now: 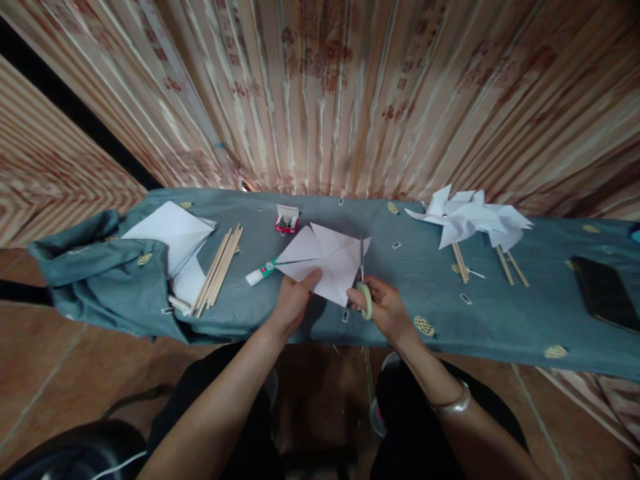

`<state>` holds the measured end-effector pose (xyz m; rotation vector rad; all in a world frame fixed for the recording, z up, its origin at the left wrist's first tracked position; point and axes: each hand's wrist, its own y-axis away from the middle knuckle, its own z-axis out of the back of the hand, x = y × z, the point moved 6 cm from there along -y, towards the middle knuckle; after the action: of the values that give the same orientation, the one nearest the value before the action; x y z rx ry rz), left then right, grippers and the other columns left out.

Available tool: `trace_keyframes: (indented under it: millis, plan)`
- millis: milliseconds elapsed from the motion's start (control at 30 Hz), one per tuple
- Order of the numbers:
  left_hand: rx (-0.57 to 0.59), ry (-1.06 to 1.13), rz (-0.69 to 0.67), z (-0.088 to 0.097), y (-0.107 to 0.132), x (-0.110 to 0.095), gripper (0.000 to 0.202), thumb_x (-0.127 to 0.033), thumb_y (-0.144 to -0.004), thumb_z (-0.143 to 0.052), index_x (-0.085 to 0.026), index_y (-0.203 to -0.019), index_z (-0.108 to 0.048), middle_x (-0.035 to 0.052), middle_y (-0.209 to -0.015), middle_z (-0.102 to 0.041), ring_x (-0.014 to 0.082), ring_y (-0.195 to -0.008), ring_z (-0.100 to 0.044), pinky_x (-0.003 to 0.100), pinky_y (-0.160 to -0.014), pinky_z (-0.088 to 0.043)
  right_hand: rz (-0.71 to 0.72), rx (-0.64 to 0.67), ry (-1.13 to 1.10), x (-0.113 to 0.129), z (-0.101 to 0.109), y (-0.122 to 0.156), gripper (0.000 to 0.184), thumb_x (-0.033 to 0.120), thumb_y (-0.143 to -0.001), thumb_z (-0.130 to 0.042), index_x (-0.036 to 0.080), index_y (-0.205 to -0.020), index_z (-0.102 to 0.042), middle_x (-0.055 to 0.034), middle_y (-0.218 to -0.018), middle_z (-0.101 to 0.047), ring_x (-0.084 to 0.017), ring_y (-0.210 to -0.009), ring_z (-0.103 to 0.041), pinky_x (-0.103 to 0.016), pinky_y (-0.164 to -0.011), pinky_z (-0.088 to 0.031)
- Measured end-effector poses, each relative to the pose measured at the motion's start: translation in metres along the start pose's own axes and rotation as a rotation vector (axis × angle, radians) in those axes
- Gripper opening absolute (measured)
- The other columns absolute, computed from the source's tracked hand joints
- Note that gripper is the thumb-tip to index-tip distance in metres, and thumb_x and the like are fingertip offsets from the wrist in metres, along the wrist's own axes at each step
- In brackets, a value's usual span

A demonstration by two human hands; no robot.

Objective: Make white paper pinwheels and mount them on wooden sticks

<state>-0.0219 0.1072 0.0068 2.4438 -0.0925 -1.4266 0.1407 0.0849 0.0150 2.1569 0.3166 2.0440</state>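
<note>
A white paper square (pixel 330 260) with slits cut in from its corners is pinched at its near left edge by my left hand (pixel 299 293), thumb on top. My right hand (pixel 383 305) is closed around the pale green handles of a pair of scissors (pixel 367 300). The blades point away from me and lie at the sheet's right corner. Partly under the paper's left corner is a glue stick (pixel 261 272) with a white cap. Just behind the sheet stands a small open red box (pixel 287 219) of tiny metallic pieces.
On the left lie wooden sticks (pixel 220 270) and stacked white paper (pixel 167 230), partly covered by folded cloth (pixel 115 280). White paper pinwheels (pixel 467 215) on sticks rest at the back right. A dark phone (pixel 607 293) lies far right. A patterned curtain (pixel 320 100) hangs behind the table.
</note>
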Motion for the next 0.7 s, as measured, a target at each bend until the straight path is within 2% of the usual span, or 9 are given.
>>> trace_keyframes:
  millis: [100, 300, 400, 700]
  plan:
    - [-0.066, -0.100, -0.153, 0.003, -0.010, -0.016, 0.030, -0.024, -0.062, -0.079, -0.016, -0.089, -0.069, 0.0072, -0.097, -0.073, 0.0223, -0.092, -0.067, 0.033, -0.086, -0.051, -0.052, 0.094, 0.009, -0.003, -0.003, 0.007, 0.045, 0.054, -0.060, -0.076, 0.019, -0.084, -0.062, -0.0005, -0.063, -0.066, -0.012, -0.054, -0.057, -0.023, -0.048, -0.043]
    - [-0.169, -0.223, -0.310, 0.005, -0.022, -0.038, 0.033, -0.027, -0.064, -0.076, -0.013, -0.093, -0.069, 0.0119, -0.101, -0.073, 0.0258, -0.096, -0.067, 0.037, -0.089, -0.051, -0.158, 0.299, 0.034, -0.024, -0.002, 0.025, 0.048, 0.056, -0.072, -0.069, 0.015, -0.096, -0.061, -0.0061, -0.073, -0.070, -0.013, -0.058, -0.062, -0.020, -0.044, -0.041]
    - [-0.151, -0.295, -0.375, 0.000, -0.022, -0.042, 0.032, -0.029, -0.066, -0.075, -0.014, -0.093, -0.069, 0.0119, -0.102, -0.073, 0.0264, -0.098, -0.067, 0.037, -0.090, -0.051, -0.193, 0.355, 0.045, -0.030, 0.000, 0.029, 0.048, 0.055, -0.072, -0.069, 0.015, -0.096, -0.062, -0.0067, -0.073, -0.069, -0.014, -0.059, -0.063, -0.020, -0.045, -0.042]
    - [-0.046, -0.378, -0.388, -0.019, -0.020, -0.031, 0.028, -0.033, -0.070, -0.072, -0.018, -0.093, -0.069, 0.0088, -0.104, -0.073, 0.0251, -0.099, -0.067, 0.036, -0.090, -0.051, -0.156, 0.367, 0.053, -0.021, -0.002, 0.027, 0.047, 0.057, -0.070, -0.070, 0.015, -0.091, -0.064, -0.0027, -0.067, -0.066, -0.011, -0.055, -0.059, -0.020, -0.047, -0.042]
